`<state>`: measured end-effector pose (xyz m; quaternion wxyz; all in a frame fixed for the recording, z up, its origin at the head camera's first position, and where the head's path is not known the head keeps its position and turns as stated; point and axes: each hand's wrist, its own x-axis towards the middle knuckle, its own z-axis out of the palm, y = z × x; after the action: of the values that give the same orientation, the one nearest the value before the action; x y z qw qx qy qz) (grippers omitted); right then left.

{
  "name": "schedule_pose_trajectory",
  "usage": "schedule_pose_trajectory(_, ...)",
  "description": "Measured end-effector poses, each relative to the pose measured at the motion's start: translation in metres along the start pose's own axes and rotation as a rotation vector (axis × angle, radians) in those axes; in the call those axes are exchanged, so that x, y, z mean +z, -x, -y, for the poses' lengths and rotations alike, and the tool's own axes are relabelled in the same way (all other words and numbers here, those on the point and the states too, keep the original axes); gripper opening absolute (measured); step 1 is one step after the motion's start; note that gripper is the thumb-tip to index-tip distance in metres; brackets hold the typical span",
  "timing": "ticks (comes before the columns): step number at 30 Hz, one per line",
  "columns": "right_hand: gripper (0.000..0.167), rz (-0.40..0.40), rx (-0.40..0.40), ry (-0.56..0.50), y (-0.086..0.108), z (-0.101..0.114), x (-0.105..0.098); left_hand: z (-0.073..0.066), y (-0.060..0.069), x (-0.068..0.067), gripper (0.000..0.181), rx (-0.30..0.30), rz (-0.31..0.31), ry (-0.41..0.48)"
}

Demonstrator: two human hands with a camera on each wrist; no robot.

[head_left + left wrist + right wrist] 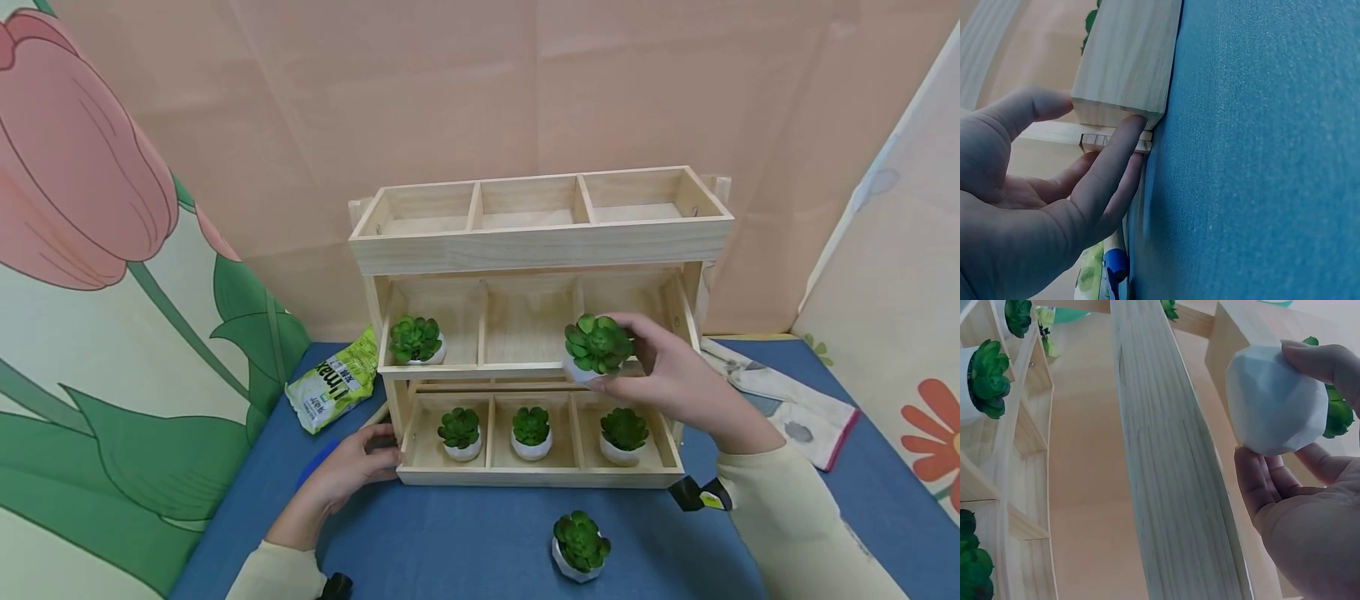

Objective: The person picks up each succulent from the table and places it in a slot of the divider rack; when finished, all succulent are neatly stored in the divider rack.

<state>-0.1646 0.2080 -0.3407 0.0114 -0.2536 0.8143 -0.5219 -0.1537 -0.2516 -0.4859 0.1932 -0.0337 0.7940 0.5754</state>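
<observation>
My right hand [667,375] holds a potted succulent [597,343] at the front of the middle shelf's right part; in the right wrist view its white faceted pot [1277,400] is pinched between thumb and fingers. My left hand [348,471] rests against the left end of the bottom tray [540,477], thumb and fingertips touching the wooden corner [1110,109] in the left wrist view. A succulent [415,339] stands in the middle shelf's left compartment. The bottom tray holds succulents in its left [461,433], centre [531,432] and right [624,435] compartments.
Another succulent [581,546] stands on the blue table in front of the rack. The top tray [540,247] has three compartments. A green snack bag [335,381] lies left of the rack, a patterned cloth [795,417] to its right.
</observation>
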Motion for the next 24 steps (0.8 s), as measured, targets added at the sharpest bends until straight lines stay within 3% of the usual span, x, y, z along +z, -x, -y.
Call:
schedule_pose_trajectory(11,0.068,-0.008,0.109,0.108,-0.028,0.007,0.004,-0.001,-0.001,0.0,0.075,-0.007,-0.007,0.002)
schedule_pose_trajectory(24,0.068,0.012,0.122,0.162,-0.057,0.018,0.014,0.002,-0.002,0.001,0.074,0.016,-0.01,0.002)
